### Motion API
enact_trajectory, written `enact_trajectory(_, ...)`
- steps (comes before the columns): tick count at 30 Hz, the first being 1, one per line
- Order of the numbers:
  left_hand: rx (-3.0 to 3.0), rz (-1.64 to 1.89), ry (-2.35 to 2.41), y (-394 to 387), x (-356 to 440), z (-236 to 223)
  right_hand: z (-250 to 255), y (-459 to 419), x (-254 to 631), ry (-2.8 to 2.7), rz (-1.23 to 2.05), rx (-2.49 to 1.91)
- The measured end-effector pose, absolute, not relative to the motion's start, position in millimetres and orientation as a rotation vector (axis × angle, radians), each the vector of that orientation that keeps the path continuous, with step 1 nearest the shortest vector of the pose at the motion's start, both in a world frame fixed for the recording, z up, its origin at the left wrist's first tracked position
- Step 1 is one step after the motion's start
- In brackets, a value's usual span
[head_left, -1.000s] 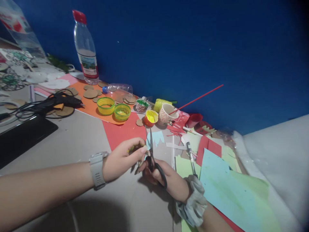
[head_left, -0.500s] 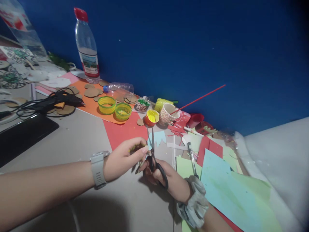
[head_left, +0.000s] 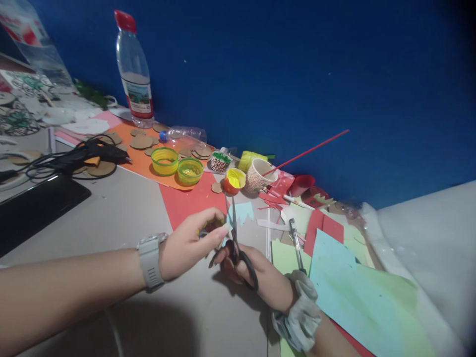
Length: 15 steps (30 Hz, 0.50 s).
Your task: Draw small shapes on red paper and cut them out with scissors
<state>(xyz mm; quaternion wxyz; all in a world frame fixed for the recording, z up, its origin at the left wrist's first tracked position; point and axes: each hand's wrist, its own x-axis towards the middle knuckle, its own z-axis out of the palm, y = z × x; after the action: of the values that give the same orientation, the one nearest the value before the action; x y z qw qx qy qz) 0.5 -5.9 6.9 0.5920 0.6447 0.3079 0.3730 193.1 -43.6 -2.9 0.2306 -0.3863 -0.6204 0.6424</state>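
Observation:
My right hand point(head_left: 243, 265) grips black-handled scissors point(head_left: 234, 230), fingers through the loops. The blades point away from me and stand slightly apart. Close against the scissors, my left hand point(head_left: 195, 240) has thumb and fingers pinched together. A sliver of light blue paper point(head_left: 224, 241) shows under its thumb; the rest is hidden by the fingers. Just beyond the blades lies a jagged light blue paper scrap point(head_left: 244, 212) on the table. A small orange cup with a yellow inside point(head_left: 234, 181) stands behind the blade tips.
Two yellow-green rings point(head_left: 164, 162) and cardboard discs point(head_left: 141, 143) sit on orange paper point(head_left: 137, 166). A bottle point(head_left: 134, 74) stands behind. A patterned cup point(head_left: 258, 177) holds a red stick. Blue paper point(head_left: 345, 287) and a pen point(head_left: 296, 243) lie right; a phone point(head_left: 40, 208) and glue gun point(head_left: 107, 151) left.
My hands stay almost in place, with only a slight shift of the left fingers and the scissors. The things on the table have not moved.

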Motion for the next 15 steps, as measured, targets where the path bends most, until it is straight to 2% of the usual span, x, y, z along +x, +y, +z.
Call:
enact_trajectory(5, 1.535, 0.904, 0.843, -4.1, 1.2, 6.3, -0.6, -44.1, 193.3, -1.718, 1.769, -1.099)
enact_trajectory(15, 1.533, 0.912, 0.795, -4.4, 2.7, 6.2, -2.1, -42.5, 195.2, -1.741, 1.773, -1.039)
